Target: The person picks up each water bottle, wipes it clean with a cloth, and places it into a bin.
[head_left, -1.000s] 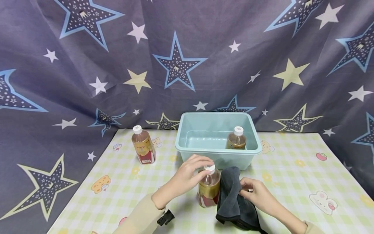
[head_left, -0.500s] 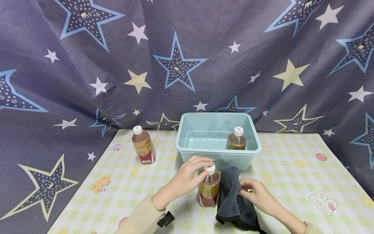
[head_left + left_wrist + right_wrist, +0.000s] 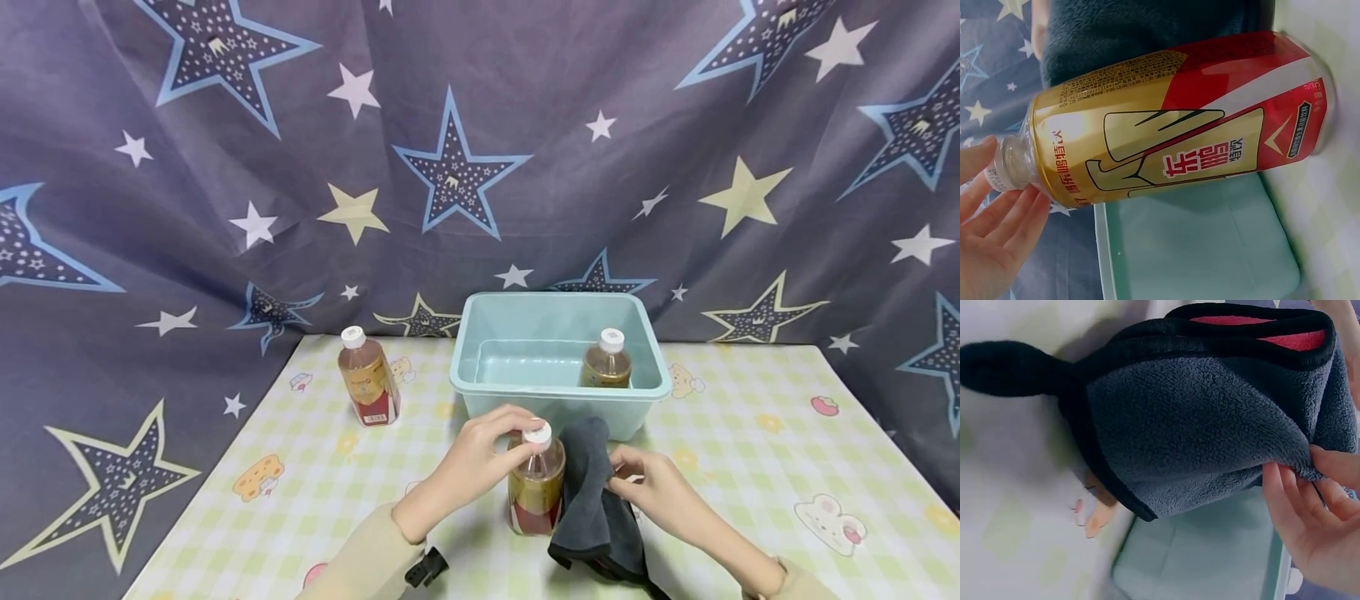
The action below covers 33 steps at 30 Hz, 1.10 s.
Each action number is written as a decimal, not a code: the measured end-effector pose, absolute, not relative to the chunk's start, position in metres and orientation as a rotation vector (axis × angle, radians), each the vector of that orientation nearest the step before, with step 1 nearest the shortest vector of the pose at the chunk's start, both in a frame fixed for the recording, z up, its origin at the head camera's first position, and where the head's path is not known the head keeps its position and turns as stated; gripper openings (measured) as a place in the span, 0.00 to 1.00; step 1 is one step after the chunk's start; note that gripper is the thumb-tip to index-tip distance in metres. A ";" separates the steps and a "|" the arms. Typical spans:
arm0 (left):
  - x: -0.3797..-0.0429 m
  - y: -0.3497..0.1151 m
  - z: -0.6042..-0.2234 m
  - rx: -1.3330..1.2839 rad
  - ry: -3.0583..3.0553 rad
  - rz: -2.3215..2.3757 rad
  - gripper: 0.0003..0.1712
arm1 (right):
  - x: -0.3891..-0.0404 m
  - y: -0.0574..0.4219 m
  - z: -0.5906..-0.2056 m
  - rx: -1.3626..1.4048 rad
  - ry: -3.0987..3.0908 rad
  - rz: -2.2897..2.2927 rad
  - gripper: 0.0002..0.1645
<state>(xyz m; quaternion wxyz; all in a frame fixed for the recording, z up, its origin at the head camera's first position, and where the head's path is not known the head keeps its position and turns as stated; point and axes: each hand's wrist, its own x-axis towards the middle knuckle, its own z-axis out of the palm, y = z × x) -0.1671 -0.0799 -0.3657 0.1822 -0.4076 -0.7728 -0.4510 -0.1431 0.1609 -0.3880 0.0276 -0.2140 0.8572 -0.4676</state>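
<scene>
An upright drink bottle (image 3: 536, 496) with a gold and red label stands on the table in front of the bin. My left hand (image 3: 480, 454) grips its white cap (image 3: 1002, 165) between thumb and fingers. Beside the bottle, my right hand (image 3: 663, 492) pinches a folded dark grey towel (image 3: 587, 508) near its upper edge. The towel touches or nearly touches the bottle's right side. In the right wrist view, the fleecy towel (image 3: 1197, 419) shows black trim, a black hanging loop (image 3: 1010, 369) and a red inner layer (image 3: 1291, 340).
Behind the hands is a light teal plastic bin (image 3: 558, 408), with a second bottle (image 3: 607, 367) standing in its right part. A third bottle (image 3: 369, 379) stands on the checked tablecloth (image 3: 300, 467) at the back left. A star-patterned curtain (image 3: 570, 192) hangs behind the table.
My right hand has shifted slightly left and up with the towel, bringing it closer to the bottle. My left hand stays on the cap, and the bottle remains in place.
</scene>
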 end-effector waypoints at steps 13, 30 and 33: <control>-0.165 -0.079 -0.364 -1.138 -2.198 -1.252 0.11 | -0.148 0.142 -0.376 -0.710 2.667 -1.466 0.05; -0.170 -0.082 -0.367 -1.177 -2.177 -1.214 0.12 | -0.156 0.135 -0.381 -0.776 2.737 -1.305 0.08; -0.170 -0.081 -0.368 -1.176 -2.176 -1.229 0.12 | -0.158 0.134 -0.386 -0.763 2.725 -1.267 0.09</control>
